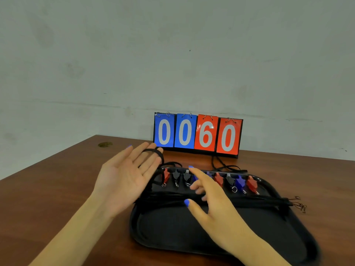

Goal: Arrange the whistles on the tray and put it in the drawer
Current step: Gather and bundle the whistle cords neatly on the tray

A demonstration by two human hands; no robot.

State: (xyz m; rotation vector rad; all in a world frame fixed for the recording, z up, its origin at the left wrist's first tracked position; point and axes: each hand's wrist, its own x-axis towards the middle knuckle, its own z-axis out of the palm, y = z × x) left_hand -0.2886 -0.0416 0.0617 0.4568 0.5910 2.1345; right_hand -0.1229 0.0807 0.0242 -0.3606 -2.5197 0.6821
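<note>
I judge I'm mid-arranging: whistles [209, 180] line the tray's [299, 223] far edge on the table [57, 198], my left hand [126, 175] flat with a cord [153, 152] looped over its fingertips, my right hand [207, 200] loosely spread, holding nothing, so next that cord needs tucking in.

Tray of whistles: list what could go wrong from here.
1. A black cord loops over the left hand fingers; pulling away could drag the end red whistle out of line.
2. Clips overhang the tray rim and may snag at the drawer.
</note>
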